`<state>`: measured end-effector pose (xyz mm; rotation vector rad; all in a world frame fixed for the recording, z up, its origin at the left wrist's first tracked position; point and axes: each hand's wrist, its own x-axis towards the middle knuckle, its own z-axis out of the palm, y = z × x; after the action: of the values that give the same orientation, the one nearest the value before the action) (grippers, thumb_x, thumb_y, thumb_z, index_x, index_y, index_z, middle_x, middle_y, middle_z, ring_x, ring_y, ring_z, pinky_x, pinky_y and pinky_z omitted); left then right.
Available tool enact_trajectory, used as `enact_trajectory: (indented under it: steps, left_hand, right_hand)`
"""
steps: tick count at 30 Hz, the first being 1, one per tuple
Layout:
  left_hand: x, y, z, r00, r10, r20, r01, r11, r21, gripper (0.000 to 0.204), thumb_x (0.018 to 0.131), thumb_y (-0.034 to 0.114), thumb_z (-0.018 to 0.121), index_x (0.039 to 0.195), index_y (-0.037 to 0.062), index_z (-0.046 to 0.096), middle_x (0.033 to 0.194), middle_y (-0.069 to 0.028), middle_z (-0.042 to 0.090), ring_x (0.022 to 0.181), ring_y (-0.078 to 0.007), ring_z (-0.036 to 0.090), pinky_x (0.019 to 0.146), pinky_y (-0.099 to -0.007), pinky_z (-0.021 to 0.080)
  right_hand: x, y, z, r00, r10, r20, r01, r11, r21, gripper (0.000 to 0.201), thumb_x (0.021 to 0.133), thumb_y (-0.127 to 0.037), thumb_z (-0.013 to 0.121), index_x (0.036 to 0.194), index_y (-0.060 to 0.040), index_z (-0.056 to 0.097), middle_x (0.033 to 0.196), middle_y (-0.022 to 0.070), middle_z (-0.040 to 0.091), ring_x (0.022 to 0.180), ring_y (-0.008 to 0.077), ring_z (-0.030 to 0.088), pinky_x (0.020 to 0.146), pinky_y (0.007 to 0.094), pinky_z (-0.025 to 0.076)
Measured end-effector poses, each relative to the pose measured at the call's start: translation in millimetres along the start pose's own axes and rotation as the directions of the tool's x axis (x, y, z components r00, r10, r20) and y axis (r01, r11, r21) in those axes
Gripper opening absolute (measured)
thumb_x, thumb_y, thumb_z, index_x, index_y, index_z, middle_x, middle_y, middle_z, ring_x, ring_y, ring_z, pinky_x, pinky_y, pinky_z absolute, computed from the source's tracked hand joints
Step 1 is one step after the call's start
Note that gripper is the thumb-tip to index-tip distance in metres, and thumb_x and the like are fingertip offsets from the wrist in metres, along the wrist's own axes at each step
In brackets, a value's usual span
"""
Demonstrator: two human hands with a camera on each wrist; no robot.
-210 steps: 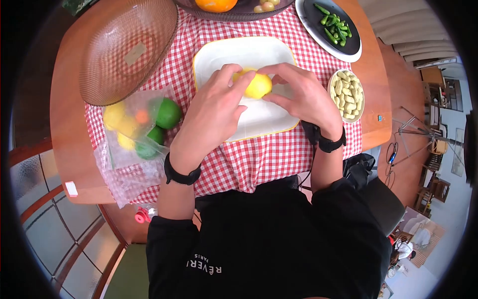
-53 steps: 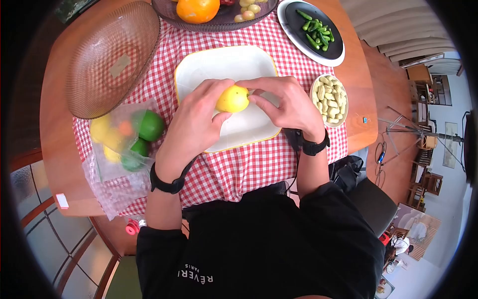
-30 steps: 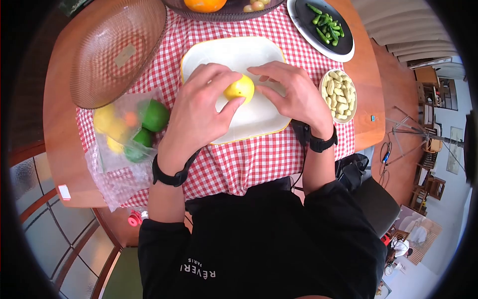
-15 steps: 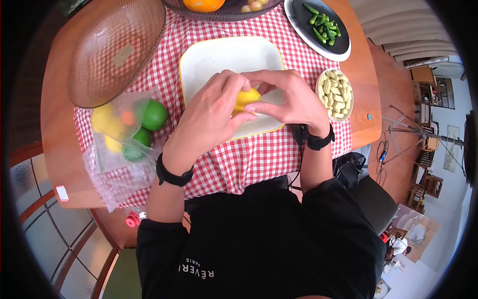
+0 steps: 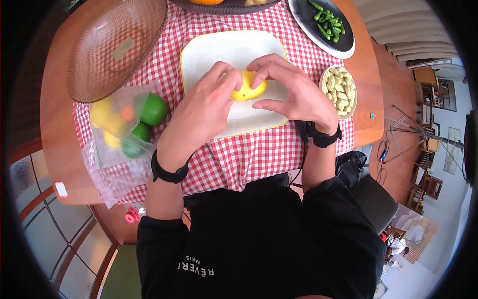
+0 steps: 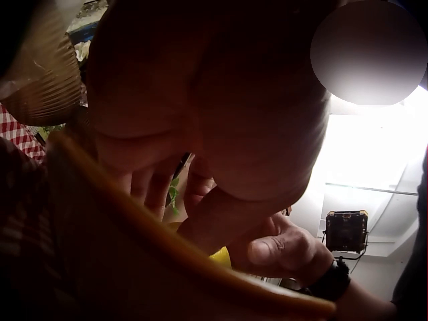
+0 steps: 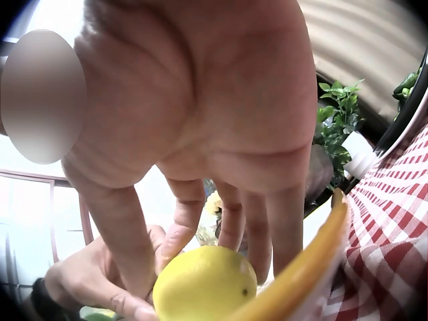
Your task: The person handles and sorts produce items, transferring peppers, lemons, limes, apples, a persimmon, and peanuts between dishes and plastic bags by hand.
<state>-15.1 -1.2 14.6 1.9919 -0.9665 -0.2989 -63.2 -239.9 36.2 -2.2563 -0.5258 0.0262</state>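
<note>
A yellow lemon [image 5: 251,88] with a small dark spot is over the white rectangular dish [image 5: 209,52], whose rim is yellow. My left hand [image 5: 206,99] grips its left side, with the fingers bent against the fruit. From the right my right hand [image 5: 296,92] reaches round it, a bent finger on its upper face and the thumb lower down near its edge. In the right wrist view the lemon [image 7: 204,287] shows large beneath the right palm. The left wrist view is dark; the left hand hides most of the lemon there.
A clear bag [image 5: 112,164] with yellow, orange and green fruit lies left. Behind it stands a ribbed brown bowl [image 5: 94,65]. Peanuts fill a small bowl [image 5: 339,92] at right; green peppers [image 5: 327,22] lie on a dark plate. Another fruit bowl [image 5: 224,7] stands at the back.
The lemon has been turned between the fingers and stays over the dish. The right hand came off it about a second ago, returned, and its thumb has since moved lower.
</note>
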Motion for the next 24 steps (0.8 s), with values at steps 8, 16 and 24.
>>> enact_trajectory:
  steps: [8, 16, 24]
  left_hand:
    - [1, 2, 3, 0.999, 0.011, -0.044, -0.011, 1.000, -0.003, 0.036, 0.083, -0.009, 0.071, 0.111, 0.0017, 0.052, 0.115, -0.0188, 0.061, 0.110, -0.0445, 0.063, 0.091, -0.0478, 0.051]
    - [3, 1, 3, 0.995, 0.081, -0.049, -0.079, 0.996, 0.036, 0.042, 0.084, 0.001, 0.078, 0.116, 0.0043, 0.051, 0.109, -0.0209, 0.064, 0.104, -0.0440, 0.066, 0.087, -0.0505, 0.054]
    - [9, -1, 3, 0.948, 0.176, -0.264, -0.187, 0.982, -0.016, 0.042, 0.082, 0.003, 0.083, 0.114, 0.0033, 0.054, 0.116, -0.0158, 0.063, 0.103, -0.0372, 0.069, 0.088, -0.0438, 0.059]
  right_hand:
    - [0, 4, 3, 0.989, 0.120, -0.081, -0.111, 0.987, 0.112, 0.054, 0.079, -0.009, 0.088, 0.130, -0.0031, 0.069, 0.116, 0.0147, 0.075, 0.105, 0.0297, 0.075, 0.092, 0.0399, 0.061]
    - [-2, -2, -1, 0.996, 0.079, 0.040, -0.079, 0.997, 0.010, 0.057, 0.077, -0.008, 0.089, 0.131, -0.0045, 0.070, 0.122, 0.0139, 0.075, 0.110, 0.0294, 0.074, 0.095, 0.0408, 0.060]
    - [0, -14, -1, 0.967, 0.171, -0.188, -0.132, 0.971, 0.200, 0.049, 0.084, -0.010, 0.085, 0.130, -0.0085, 0.071, 0.124, 0.0087, 0.074, 0.111, 0.0220, 0.072, 0.089, 0.0363, 0.062]
